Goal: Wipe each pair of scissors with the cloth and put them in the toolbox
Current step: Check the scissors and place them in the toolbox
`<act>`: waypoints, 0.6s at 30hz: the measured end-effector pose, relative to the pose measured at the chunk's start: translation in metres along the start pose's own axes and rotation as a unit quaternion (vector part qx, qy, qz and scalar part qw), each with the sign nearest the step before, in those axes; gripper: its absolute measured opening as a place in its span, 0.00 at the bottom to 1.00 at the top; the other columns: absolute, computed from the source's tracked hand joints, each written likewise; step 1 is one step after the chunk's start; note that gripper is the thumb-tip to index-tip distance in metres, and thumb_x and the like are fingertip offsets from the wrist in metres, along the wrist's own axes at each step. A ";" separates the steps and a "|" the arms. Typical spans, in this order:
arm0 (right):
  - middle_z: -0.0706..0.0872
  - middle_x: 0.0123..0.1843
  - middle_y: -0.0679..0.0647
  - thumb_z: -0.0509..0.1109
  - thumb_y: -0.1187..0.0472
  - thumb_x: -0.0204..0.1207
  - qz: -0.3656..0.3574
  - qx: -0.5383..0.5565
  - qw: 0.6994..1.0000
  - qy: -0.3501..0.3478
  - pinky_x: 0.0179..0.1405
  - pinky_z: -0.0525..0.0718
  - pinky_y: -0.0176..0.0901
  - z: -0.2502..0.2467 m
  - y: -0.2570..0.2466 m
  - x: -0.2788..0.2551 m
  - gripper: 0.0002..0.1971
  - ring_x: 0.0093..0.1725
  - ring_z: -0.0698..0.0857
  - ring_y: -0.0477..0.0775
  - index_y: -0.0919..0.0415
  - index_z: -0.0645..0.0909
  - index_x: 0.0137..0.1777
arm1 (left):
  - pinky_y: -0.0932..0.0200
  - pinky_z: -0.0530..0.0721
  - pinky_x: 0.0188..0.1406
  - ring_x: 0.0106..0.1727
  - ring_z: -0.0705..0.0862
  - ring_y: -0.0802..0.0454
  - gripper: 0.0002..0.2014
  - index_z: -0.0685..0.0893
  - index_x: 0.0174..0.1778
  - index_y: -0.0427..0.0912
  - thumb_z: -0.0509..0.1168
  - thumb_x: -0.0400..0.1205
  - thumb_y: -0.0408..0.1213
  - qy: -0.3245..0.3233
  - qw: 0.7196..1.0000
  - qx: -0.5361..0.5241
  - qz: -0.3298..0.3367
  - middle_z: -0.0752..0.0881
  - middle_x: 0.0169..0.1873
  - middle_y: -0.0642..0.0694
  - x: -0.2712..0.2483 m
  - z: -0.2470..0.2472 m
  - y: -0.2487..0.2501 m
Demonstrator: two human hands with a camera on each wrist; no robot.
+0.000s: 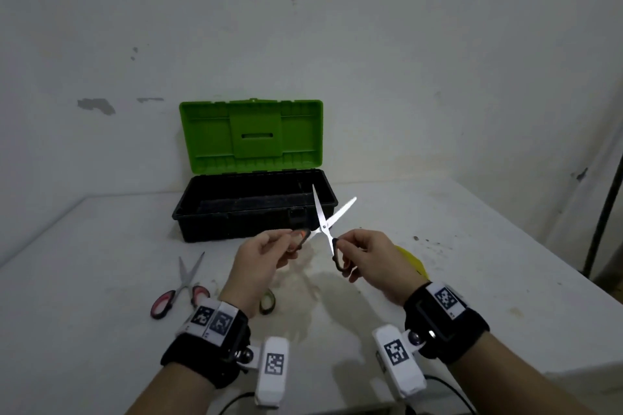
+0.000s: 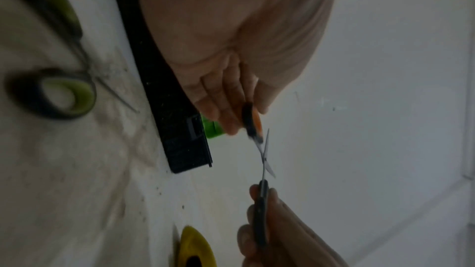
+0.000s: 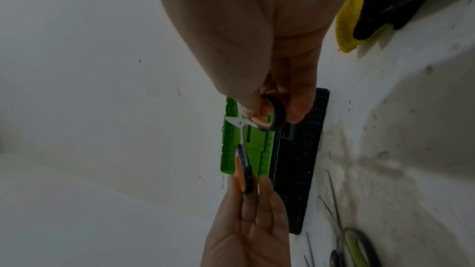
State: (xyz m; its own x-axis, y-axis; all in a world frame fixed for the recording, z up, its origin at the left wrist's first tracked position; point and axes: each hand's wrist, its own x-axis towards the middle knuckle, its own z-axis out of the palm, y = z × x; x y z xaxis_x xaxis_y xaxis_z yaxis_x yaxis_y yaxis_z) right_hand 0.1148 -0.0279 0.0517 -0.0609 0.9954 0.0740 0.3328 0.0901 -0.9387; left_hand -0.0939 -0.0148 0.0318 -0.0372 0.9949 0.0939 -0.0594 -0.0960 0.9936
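An orange-handled pair of scissors (image 1: 324, 228) is being held above the table (image 1: 101, 246), blades spread wide: one handle loop is being pinched by the left hand (image 1: 261, 261), the other by the right hand (image 1: 371, 258). A yellow cloth (image 1: 416, 263) is lying under the right hand. Beyond the fingertips, the toolbox (image 1: 253, 209) is standing open. Left of the left hand, red-handled scissors (image 1: 182, 286) are lying.

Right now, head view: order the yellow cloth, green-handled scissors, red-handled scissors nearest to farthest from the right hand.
From the right hand:
1. Yellow cloth, just behind it on its right, partly hidden.
2. Green-handled scissors, left of it, mostly hidden under the left wrist.
3. Red-handled scissors, farthest left on the table.
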 end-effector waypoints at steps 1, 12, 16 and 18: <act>0.84 0.33 0.60 0.65 0.61 0.85 -0.004 0.002 1.000 0.002 0.30 0.85 0.44 0.004 -0.001 0.001 0.10 0.31 0.86 0.56 0.65 0.84 0.47 | 0.59 0.87 0.51 0.46 0.91 0.53 0.06 0.92 0.50 0.43 0.68 0.85 0.36 -0.025 0.999 0.038 0.000 0.94 0.43 0.47 0.000 -0.004 0.001; 0.84 0.32 0.59 0.68 0.60 0.82 -0.014 0.060 0.996 0.065 0.33 0.89 0.54 0.043 -0.002 0.010 0.08 0.30 0.88 0.58 0.64 0.85 0.47 | 0.63 0.88 0.41 0.41 0.93 0.50 0.07 0.92 0.46 0.36 0.71 0.83 0.36 -0.071 0.994 0.084 -0.018 0.94 0.40 0.44 0.000 -0.010 -0.004; 0.87 0.35 0.60 0.72 0.58 0.79 -0.035 0.043 0.994 0.093 0.34 0.90 0.60 0.049 -0.006 0.012 0.06 0.28 0.90 0.61 0.60 0.81 0.49 | 0.63 0.86 0.39 0.40 0.93 0.49 0.06 0.92 0.47 0.38 0.71 0.83 0.36 -0.026 0.998 0.051 -0.021 0.94 0.38 0.44 -0.001 -0.009 -0.012; 0.87 0.38 0.62 0.74 0.57 0.77 -0.064 0.022 0.990 0.120 0.29 0.89 0.55 0.053 -0.010 0.012 0.11 0.26 0.89 0.59 0.59 0.74 0.48 | 0.63 0.87 0.39 0.41 0.93 0.48 0.06 0.92 0.47 0.37 0.72 0.83 0.36 -0.018 0.999 0.045 -0.021 0.94 0.39 0.43 0.003 -0.014 -0.008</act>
State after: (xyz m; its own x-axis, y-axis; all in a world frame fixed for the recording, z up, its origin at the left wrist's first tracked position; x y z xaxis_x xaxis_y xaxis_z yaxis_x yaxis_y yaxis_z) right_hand 0.0607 -0.0190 0.0440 0.1266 0.9554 0.2670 0.2949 0.2207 -0.9297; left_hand -0.1071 -0.0114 0.0233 -0.0012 0.9986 0.0534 0.0302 -0.0533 0.9981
